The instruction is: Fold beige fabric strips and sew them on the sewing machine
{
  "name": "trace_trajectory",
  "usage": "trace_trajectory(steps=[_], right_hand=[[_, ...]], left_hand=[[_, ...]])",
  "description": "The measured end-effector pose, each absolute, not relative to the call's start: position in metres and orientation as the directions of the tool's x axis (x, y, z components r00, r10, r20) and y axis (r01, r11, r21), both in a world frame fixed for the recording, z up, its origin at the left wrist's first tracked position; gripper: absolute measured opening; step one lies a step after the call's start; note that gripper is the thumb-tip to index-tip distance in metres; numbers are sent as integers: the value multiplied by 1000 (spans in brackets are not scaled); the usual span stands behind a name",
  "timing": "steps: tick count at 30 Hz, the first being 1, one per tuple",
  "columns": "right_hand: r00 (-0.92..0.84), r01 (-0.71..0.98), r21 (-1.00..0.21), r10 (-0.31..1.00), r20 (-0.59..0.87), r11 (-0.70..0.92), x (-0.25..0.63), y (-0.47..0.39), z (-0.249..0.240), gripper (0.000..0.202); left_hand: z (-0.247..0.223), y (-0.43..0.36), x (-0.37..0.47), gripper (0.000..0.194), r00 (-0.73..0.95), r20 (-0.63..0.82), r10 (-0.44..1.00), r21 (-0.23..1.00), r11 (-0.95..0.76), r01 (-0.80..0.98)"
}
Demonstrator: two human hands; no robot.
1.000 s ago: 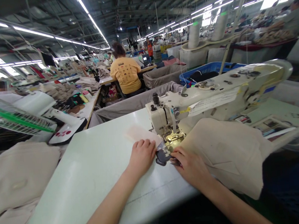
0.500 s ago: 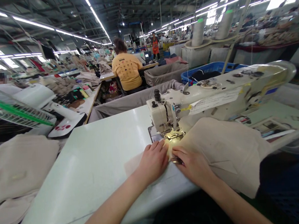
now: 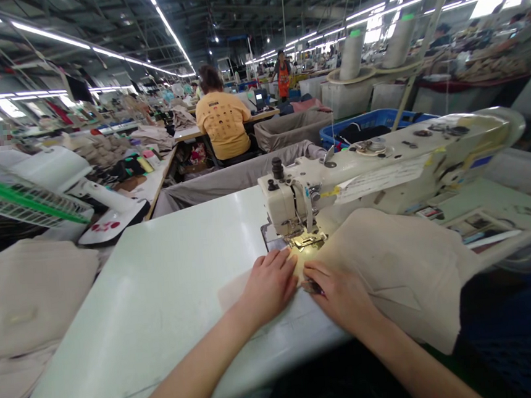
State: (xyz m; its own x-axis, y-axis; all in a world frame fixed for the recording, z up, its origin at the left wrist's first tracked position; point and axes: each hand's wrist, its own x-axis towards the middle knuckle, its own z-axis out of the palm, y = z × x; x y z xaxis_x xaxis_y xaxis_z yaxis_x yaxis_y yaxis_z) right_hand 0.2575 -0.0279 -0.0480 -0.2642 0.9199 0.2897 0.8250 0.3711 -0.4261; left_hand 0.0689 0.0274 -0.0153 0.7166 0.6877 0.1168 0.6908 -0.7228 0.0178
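A cream sewing machine (image 3: 288, 200) stands over beige fabric (image 3: 392, 262), its lit needle area just beyond my hands. My left hand (image 3: 270, 282) lies flat on the fabric left of the presser foot, fingers stretched forward. Close on its right, my right hand (image 3: 336, 289) has its fingers curled around a small dark metal tool (image 3: 311, 286), perhaps small scissors, with fingertips on the cloth. The fabric spreads right under the machine arm and hangs over the table's front edge. A small piece of it shows left of my left hand.
A pale worktable (image 3: 170, 281) extends left. More beige fabric (image 3: 32, 294) is piled at far left, below a white fan (image 3: 112, 206). Behind are a grey cloth-lined bin (image 3: 226, 176), a blue basket (image 3: 379, 118), thread cones (image 3: 351, 55) and a seated person (image 3: 223, 122).
The view has shifted slightly, so most things sit a little further left. The person in the orange apron in the background has changed position. Both hands keep almost the same place at the fabric.
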Motion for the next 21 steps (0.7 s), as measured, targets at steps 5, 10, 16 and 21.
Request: trace_trajectory(steps=[5, 10, 16, 21], right_hand=[[-284, 816, -429, 916, 285, 386, 259, -26, -47, 19], [-324, 803, -417, 899, 294, 425, 264, -32, -52, 28], [-357, 799, -413, 897, 262, 438, 267, -31, -52, 35], [-334, 825, -411, 921, 201, 389, 262, -13, -41, 32]], left_hand=[[-16, 29, 68, 31, 713, 126, 689, 16, -720, 693], [-18, 14, 68, 26, 811, 104, 576, 92, -817, 569], [-21, 7, 65, 31, 819, 137, 557, 89, -830, 550], [-19, 29, 64, 32, 809, 138, 572, 107, -820, 562]])
